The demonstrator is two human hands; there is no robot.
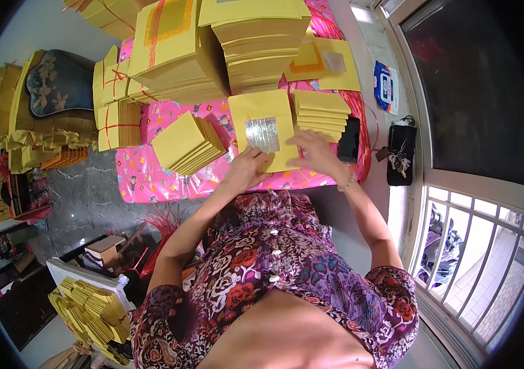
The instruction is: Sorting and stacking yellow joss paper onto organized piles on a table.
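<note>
Nearest the camera: the person's patterned floral blouse (pixel 274 270), forearms rising from it toward 12 o'clock. Left hand (pixel 246 171) rests with fingers curled on the lower left edge of a yellow paper sheet (pixel 265 107); whether it pinches the sheet cannot be told. Right hand (pixel 314 154), a bead bracelet (pixel 348 182) at its wrist, lies with fingers spread, pressing the sheet's lower right edge. The sheet carries a silver foil square (pixel 262 134) near its middle and lies on the worktop, which is covered by a pink printed cloth (pixel 151 178), just in front of the body. At 9 o'clock of the sheet, a tilted small stack of yellow sheets (pixel 185 144); at 3 o'clock, a short stack (pixel 320 114) with a black box (pixel 349 140) beside it. Beyond, at 12 o'clock, tall yellow paper stacks (pixel 259 43). Far right: window frame (pixel 428 160).
</note>
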